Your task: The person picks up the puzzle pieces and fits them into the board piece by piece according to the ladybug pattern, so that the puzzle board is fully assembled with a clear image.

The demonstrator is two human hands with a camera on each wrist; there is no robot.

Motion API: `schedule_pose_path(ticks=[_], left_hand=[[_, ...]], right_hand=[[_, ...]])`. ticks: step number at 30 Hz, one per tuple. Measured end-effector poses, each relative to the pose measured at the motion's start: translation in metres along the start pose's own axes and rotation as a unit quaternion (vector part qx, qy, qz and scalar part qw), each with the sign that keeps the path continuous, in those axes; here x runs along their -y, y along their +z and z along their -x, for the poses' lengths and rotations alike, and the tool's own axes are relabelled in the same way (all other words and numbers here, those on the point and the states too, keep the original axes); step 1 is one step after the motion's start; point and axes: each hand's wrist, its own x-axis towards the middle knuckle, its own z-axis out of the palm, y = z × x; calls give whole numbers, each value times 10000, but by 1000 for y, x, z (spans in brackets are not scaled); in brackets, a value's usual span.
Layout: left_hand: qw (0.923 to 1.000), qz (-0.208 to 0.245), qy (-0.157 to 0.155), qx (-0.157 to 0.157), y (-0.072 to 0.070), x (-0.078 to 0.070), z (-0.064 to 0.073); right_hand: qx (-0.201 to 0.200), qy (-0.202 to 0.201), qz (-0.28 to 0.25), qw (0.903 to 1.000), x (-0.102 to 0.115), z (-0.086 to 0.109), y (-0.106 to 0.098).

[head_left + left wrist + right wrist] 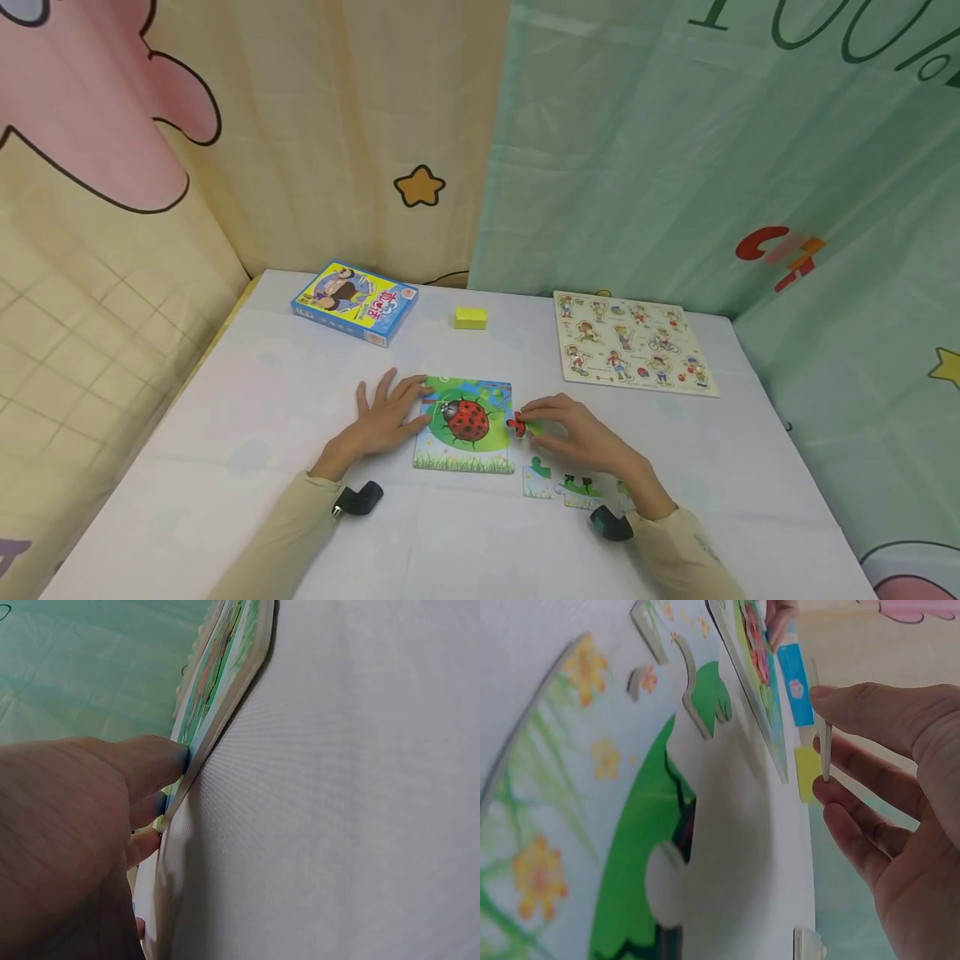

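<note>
Ladybug puzzle (467, 421), one board, touches your spread left hand (384, 418), while your right hand (583, 432) pinches one red-and-green piece (516, 426) near at least three loose pieces (537, 484).

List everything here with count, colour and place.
Square ladybug puzzle board: one, blue-green and red, centre
Small jigsaw piece: one, red-green, beside it
Loose flat jigsaw pieces: at least three, green-white, near right
Rectangular box: one, blue-yellow, far left
Rectangular block: one, yellow, far middle
Flat figure-printed board: one, cream, far right
Thin cord: one, black, far edge
Table: one, white, beneath
Printed fabric curtains: at least two, cream and green, behind
Wrist devices: two, black, one per wrist
Sleeves: two, beige, forearms
Left hand: one, bare, on the puzzle board
Right hand: one, bare, pinching small jigsaw piece
</note>
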Motion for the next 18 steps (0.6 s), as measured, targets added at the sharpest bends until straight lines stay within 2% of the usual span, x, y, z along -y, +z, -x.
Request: schedule_pose_path(ticks=[4,12,18], left_hand=[[10000,9,-27,30,1,1,0],[10000,26,-18,-5,3,3,-1],[10000,31,11,-43,4,3,-1]], right_hand=[[54,-156,153,9997,7,-11,5],[257,-128,577,9979,12,-30,19],[429,-88,929,9947,15,-37,26]])
